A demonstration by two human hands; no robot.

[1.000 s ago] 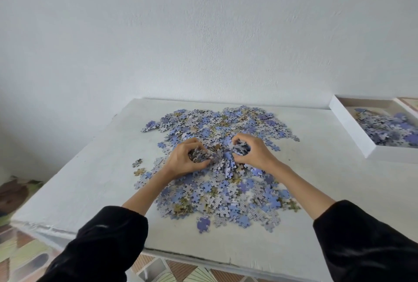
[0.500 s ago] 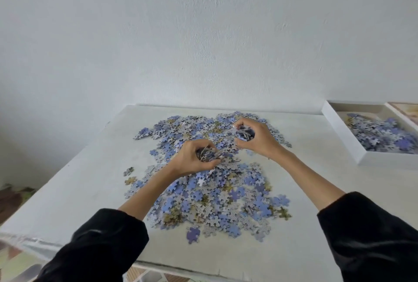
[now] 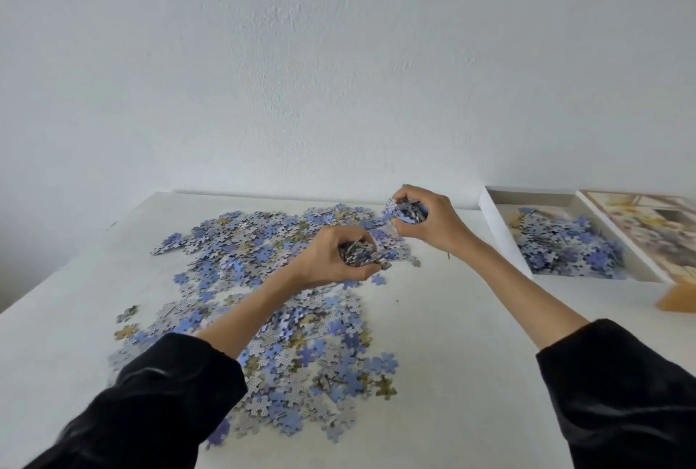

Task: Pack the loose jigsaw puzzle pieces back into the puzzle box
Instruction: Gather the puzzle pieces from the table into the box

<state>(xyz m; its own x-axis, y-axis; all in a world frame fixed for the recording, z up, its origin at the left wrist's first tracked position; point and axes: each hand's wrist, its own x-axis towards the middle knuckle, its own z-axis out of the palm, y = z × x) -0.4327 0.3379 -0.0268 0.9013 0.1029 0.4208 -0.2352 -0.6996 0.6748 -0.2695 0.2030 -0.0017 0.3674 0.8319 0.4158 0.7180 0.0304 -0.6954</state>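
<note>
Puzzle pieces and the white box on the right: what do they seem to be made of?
The puzzle pieces look like thin die-cut cardboard, with matte blue print on one face and grey patterned backing on the other. The puzzle box seems to be stiff white paperboard, judging by its thin, straight walls and dull, off-white inside. Blur leaves the exact finish uncertain.

puzzle pieces (image 3: pixel 320 355): blue-grey, loose, spread flat | puzzle box (image 3: pixel 501 235): white, open, part-filled with pieces, far right
</note>
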